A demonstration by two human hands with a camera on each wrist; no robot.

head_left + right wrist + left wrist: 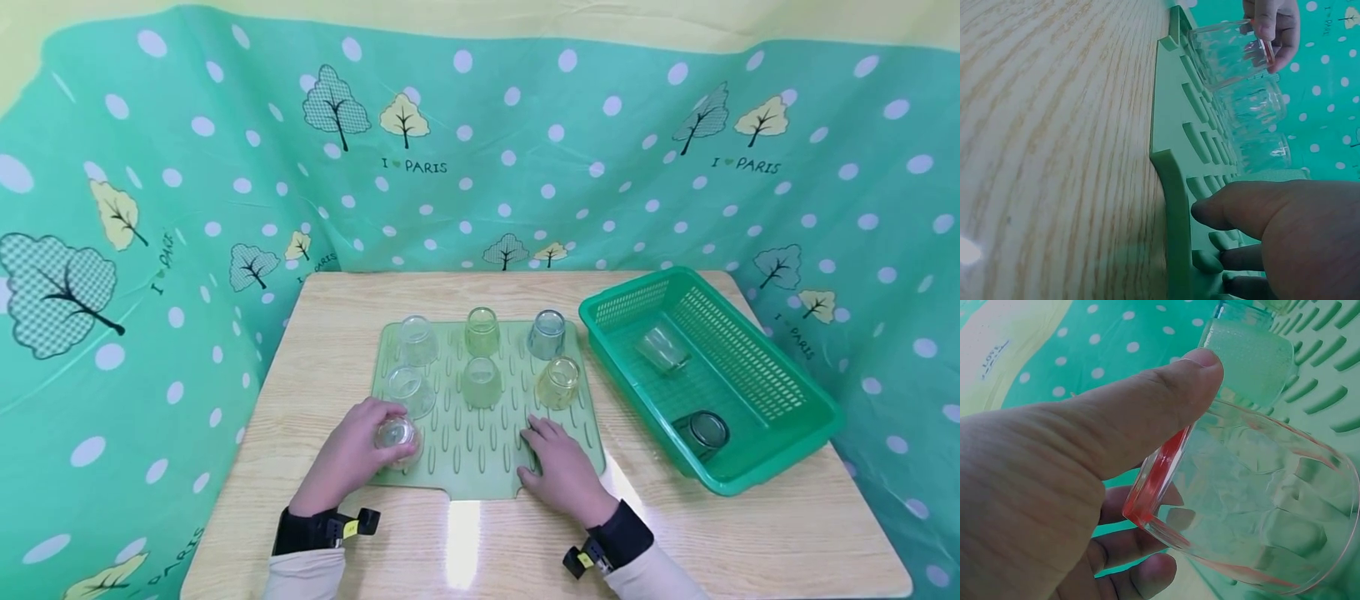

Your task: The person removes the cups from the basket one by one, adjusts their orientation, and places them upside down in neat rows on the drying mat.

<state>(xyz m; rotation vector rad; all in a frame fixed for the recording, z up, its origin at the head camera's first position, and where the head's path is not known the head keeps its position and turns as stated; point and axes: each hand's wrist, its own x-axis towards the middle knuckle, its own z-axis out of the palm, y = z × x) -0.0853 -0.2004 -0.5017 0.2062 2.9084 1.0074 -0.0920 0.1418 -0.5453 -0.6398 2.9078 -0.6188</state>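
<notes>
Head view: the left hand (352, 454) grasps a clear faceted glass (397, 433), thumb and fingers curled round its base end, over the near left corner of the green ribbed draining mat (480, 454) on the wooden worktop (337, 300). The left wrist view shows the glass tilted, its mouth turned toward the mat, with a reddish tint at the base edge under the thumb. Six more glasses stand upside down on the mat in two rows beyond it, the nearest clear one (410, 390) just behind the held glass. The right hand (558, 471) lies released, fingers flat on the mat's near right part, holding nothing. To the right, a green slotted basket (750, 467) holds two further glasses lying inside it. To do this step well, I judge the glass should come down mouth first and level on the ribs, kept apart from the clear glass behind it, while the flat right hand keeps the mat from sliding.
</notes>
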